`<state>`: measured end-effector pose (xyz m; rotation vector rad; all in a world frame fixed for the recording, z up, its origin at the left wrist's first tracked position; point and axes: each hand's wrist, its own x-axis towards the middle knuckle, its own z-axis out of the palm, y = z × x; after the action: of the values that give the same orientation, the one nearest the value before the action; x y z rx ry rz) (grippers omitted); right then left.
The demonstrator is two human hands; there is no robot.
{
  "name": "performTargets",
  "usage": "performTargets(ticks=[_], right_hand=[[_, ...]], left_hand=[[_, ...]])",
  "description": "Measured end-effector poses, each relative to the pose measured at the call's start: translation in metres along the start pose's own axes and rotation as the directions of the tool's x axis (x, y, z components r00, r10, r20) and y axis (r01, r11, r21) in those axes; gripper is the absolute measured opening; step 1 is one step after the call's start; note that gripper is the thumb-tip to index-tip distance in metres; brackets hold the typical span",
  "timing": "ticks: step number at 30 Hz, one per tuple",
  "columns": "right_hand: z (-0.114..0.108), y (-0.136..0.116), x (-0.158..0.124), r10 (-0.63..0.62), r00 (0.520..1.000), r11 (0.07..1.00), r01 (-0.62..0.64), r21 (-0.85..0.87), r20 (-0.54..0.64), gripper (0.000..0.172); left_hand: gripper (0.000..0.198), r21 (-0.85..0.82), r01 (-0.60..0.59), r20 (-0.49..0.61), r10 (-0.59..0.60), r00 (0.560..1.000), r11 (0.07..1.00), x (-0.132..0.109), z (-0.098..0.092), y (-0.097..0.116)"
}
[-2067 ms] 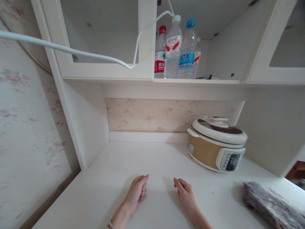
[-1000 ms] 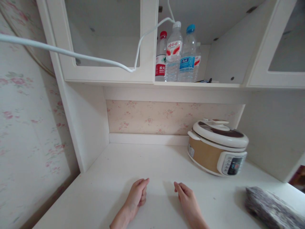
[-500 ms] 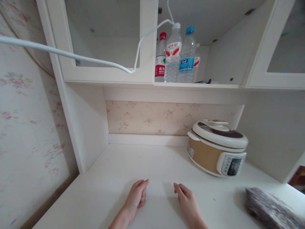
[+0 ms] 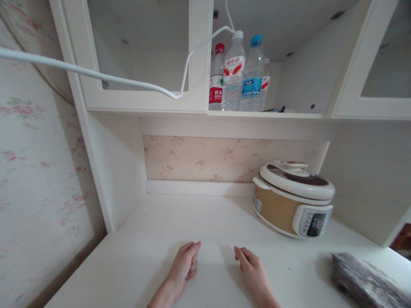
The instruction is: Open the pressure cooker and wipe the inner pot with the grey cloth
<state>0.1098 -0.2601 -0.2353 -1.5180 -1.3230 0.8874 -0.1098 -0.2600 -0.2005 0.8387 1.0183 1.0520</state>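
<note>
Both my hands rest on the white countertop (image 4: 205, 218), a little apart, and neither holds anything. My left hand (image 4: 185, 264) lies on its edge with the fingers loosely curled in. My right hand (image 4: 252, 267) lies with its fingers together and stretched forward, pointing up and to the left. The nearest object is a beige and white electric cooker (image 4: 293, 199) with its lid shut, standing to the right and further back.
A dark speckled cloth bundle (image 4: 366, 280) lies at the right front. Several water bottles (image 4: 239, 72) stand on the open shelf above. A white cable (image 4: 96, 75) runs across the cabinet doors. A floral wall (image 4: 35, 171) borders the left side.
Nothing has moved apart from a slight shift of the camera; both hands stay resting in the same place.
</note>
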Motion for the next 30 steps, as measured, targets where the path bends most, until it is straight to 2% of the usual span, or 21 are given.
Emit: performTargets(ticks=[30], right_hand=[[-0.0017, 0.0003, -0.0011, -0.025, 1.000, 0.999, 0.026, -0.034, 0.007, 0.051]], left_hand=[[0.048, 0.060, -0.030, 0.018, 0.029, 0.999, 0.998, -0.0029, 0.0001, 0.0005]])
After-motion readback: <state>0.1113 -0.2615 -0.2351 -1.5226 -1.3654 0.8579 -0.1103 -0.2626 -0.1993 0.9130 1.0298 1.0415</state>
